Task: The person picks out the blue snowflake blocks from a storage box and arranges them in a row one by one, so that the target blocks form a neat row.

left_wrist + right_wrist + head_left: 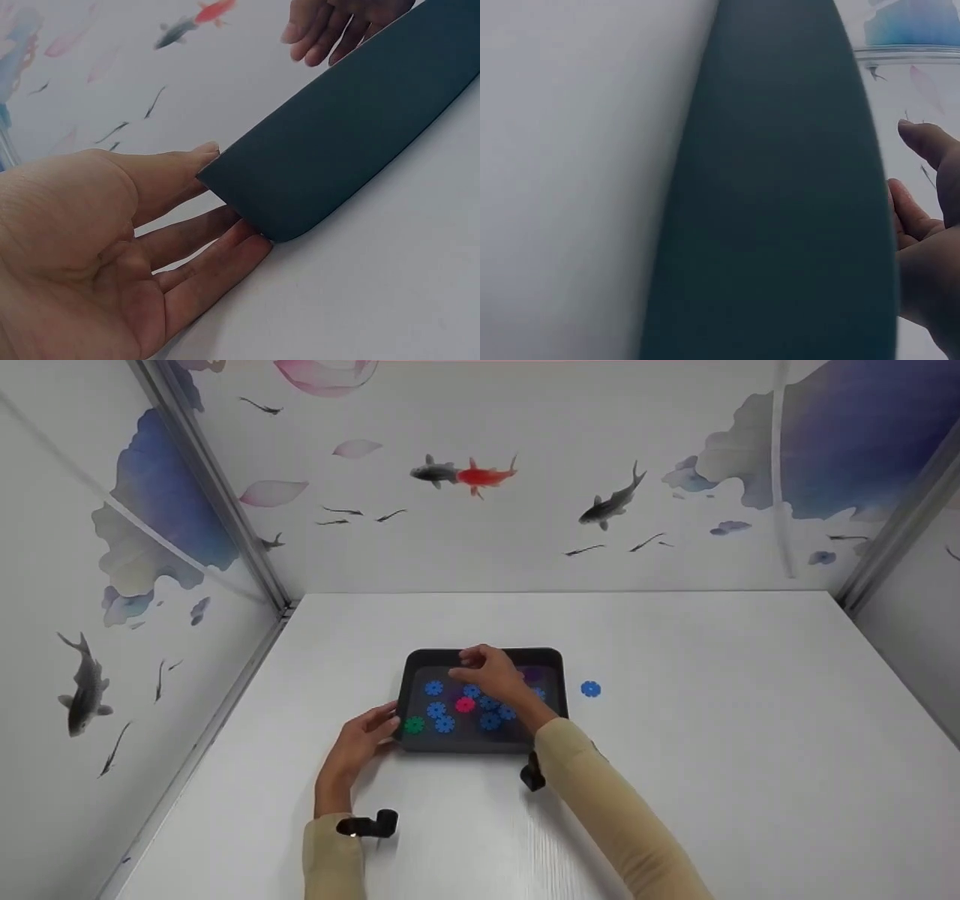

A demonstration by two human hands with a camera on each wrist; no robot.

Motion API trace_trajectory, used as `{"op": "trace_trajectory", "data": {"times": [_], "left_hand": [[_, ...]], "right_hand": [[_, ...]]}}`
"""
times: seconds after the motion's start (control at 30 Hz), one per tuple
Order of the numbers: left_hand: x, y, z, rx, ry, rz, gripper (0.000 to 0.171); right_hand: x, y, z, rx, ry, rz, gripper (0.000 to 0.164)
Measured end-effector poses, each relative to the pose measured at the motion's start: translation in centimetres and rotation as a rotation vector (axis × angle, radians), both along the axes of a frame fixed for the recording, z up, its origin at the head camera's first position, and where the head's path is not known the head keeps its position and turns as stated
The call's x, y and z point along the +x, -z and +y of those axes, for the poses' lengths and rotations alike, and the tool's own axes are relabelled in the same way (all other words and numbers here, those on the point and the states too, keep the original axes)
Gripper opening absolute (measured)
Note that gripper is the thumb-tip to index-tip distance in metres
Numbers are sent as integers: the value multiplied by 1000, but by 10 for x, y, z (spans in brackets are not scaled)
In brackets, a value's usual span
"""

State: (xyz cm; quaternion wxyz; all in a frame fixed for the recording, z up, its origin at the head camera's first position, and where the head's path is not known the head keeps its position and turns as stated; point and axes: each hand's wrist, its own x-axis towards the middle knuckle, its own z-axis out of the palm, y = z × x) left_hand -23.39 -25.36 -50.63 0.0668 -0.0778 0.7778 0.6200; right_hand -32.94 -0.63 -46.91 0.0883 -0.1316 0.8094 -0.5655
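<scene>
A black rectangular tray point(465, 748) holds several flower-shaped interlocking plastic discs. Most of these are blue, such as one blue disc point(433, 688); a pink disc point(465, 704) lies near the middle and a green disc point(414, 725) in the front left corner. My left hand point(358, 746) grips the tray's left front corner, thumb at the rim and fingers low on the side in the left wrist view. Over the tray is my right hand point(491, 671), fingers loosely bent and thumb apart, with no disc visible in it. Its forearm hides part of the tray's right side.
One blue disc point(591, 688) lies on the white table point(712, 735), just right of the tray. Walls with painted fish stand behind and at both sides. A small black wrist camera point(379, 823) sits on the left sleeve.
</scene>
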Motion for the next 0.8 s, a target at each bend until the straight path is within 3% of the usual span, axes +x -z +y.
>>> {"op": "trace_trajectory", "data": {"times": [0.2,0.5,0.8], "left_hand": [[1,-1,0,-22,-3,-2,49],[1,0,1,-11,-2,-4,49],[-1,1,1,11,-10,9,48]], "right_hand": [[-7,5,-16,43,-2,25,42],[-11,16,-27,139,14,-10,44],[-14,18,-38,238,1,45,40]]}}
